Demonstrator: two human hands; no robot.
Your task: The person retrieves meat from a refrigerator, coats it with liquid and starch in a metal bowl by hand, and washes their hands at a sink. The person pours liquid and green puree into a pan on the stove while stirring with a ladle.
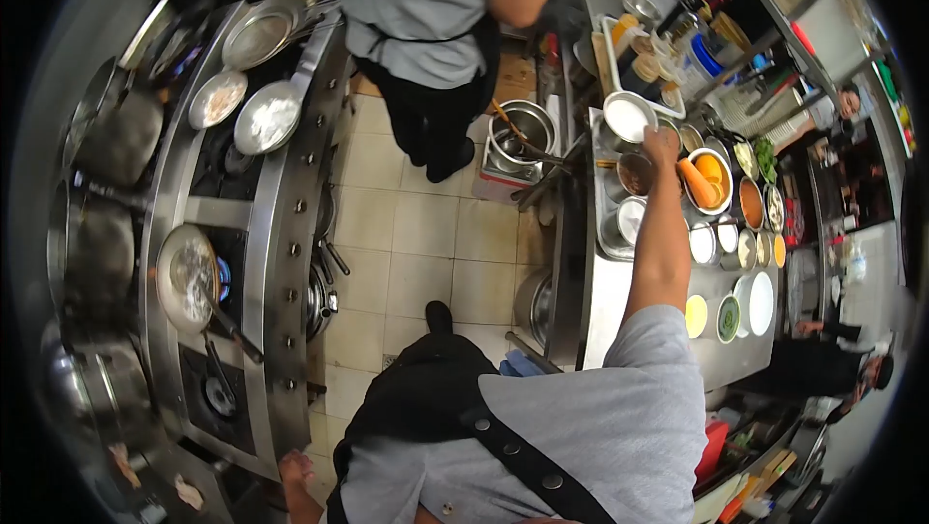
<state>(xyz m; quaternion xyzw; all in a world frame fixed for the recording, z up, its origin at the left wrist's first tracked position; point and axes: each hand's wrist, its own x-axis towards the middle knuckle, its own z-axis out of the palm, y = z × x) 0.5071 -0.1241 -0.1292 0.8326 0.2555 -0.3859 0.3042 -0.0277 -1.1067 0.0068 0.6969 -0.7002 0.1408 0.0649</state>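
My right hand (663,145) reaches over the prep counter, its fingers closed at the edge of a round container of white contents (630,119). What those fingers grip is too small to make out. Just below it stand a metal pot of brown contents (635,174) and a bowl with orange pieces (707,182). My left hand (297,467) hangs low by the stove's front edge, fingers loosely curled and apart, with nothing visible in it. On the stove, a frying pan with whitish contents (188,277) sits over a blue flame, out of reach of both hands.
Two more pans, one holding white contents (269,118), rest farther along the stove (266,263). Ahead in the aisle stands a co-worker in a grey shirt (411,11). A large pot (523,132) stands by the counter. Several sauce containers, including a green one (728,319), line the counter.
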